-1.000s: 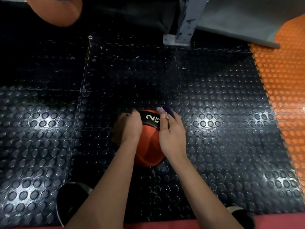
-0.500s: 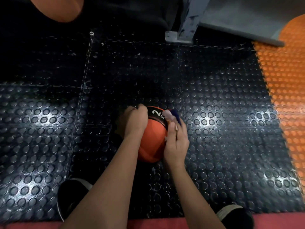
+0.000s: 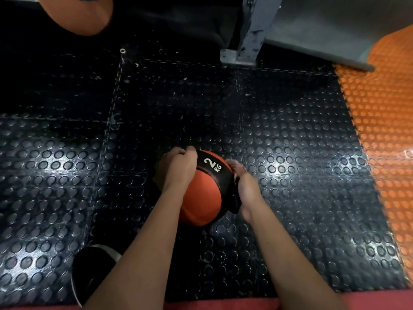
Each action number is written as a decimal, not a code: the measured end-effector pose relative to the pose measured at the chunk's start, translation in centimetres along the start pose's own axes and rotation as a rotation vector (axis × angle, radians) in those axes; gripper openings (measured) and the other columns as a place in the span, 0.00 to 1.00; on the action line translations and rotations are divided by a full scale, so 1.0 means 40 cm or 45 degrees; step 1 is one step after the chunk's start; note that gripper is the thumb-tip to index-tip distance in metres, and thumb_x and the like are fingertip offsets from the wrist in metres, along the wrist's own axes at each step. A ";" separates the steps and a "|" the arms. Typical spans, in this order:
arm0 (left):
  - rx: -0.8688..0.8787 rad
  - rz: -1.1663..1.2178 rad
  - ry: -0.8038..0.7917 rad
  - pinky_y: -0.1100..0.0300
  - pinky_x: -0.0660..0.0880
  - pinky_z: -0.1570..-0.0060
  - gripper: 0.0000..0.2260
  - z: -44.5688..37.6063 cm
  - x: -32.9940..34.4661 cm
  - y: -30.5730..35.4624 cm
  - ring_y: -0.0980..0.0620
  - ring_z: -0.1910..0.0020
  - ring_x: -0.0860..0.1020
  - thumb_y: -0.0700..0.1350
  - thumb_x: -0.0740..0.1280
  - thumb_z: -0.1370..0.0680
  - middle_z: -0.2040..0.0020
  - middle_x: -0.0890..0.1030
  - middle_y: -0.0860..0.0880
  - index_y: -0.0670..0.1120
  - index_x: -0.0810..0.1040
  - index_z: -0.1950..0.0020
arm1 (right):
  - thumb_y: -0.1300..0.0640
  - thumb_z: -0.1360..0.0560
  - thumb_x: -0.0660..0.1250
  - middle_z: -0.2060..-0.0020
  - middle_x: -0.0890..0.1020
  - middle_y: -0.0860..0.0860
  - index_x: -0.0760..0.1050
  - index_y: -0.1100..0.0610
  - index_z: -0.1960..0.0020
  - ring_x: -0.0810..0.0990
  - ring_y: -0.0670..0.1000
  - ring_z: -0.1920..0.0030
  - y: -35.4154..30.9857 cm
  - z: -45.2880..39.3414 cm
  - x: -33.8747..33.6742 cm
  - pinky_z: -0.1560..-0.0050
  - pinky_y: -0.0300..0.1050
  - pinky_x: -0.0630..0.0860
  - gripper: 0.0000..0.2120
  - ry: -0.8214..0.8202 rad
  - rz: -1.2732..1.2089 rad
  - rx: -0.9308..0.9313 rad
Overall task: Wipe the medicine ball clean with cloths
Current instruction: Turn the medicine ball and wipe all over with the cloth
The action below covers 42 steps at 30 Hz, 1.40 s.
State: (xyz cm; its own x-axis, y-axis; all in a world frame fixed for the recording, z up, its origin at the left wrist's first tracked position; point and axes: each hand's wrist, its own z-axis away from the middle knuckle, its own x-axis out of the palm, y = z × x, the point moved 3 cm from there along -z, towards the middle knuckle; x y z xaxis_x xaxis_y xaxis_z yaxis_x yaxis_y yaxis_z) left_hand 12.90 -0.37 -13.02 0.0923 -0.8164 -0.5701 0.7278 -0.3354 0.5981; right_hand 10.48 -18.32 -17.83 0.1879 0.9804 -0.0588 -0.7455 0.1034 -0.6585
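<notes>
An orange medicine ball (image 3: pixel 201 198) with a black band marked "2 KG" rests on the black studded floor mat (image 3: pixel 290 153). My left hand (image 3: pixel 178 168) holds the ball's upper left side, its fingers curled over the top edge. My right hand (image 3: pixel 248 189) is against the ball's right side and grips a dark cloth (image 3: pixel 235 202), pressing it onto the black band. A pale bit of the cloth shows above my fingers. The ball's underside and the cloth's far end are hidden.
An orange studded mat (image 3: pixel 384 130) runs along the right. A grey metal post base (image 3: pixel 241 54) stands at the back, with a grey panel beside it. Another orange round object (image 3: pixel 82 14) sits at the top left. My black shoe (image 3: pixel 93 265) is at the lower left.
My right hand with the cloth has slid from the ball's top down its right side. The "2 KG" label has turned more into view. My left hand has stayed on the left side.
</notes>
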 end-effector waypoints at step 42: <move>0.119 0.722 -0.110 0.47 0.77 0.33 0.18 -0.027 -0.003 -0.129 0.53 0.41 0.83 0.64 0.69 0.25 0.44 0.87 0.56 0.57 0.86 0.42 | 0.49 0.13 0.59 0.34 0.79 0.38 0.83 0.38 0.39 0.74 0.44 0.30 -0.059 0.095 0.084 0.38 0.37 0.75 0.15 -0.133 0.410 -0.905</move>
State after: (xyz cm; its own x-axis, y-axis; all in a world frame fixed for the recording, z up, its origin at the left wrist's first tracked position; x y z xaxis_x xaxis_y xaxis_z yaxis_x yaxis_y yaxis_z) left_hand 9.89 1.96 -16.65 0.3918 -0.9146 -0.1002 0.5174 0.1290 0.8460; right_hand 10.45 -14.63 -13.61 -0.0552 0.9582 -0.2807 -0.1583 -0.2860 -0.9451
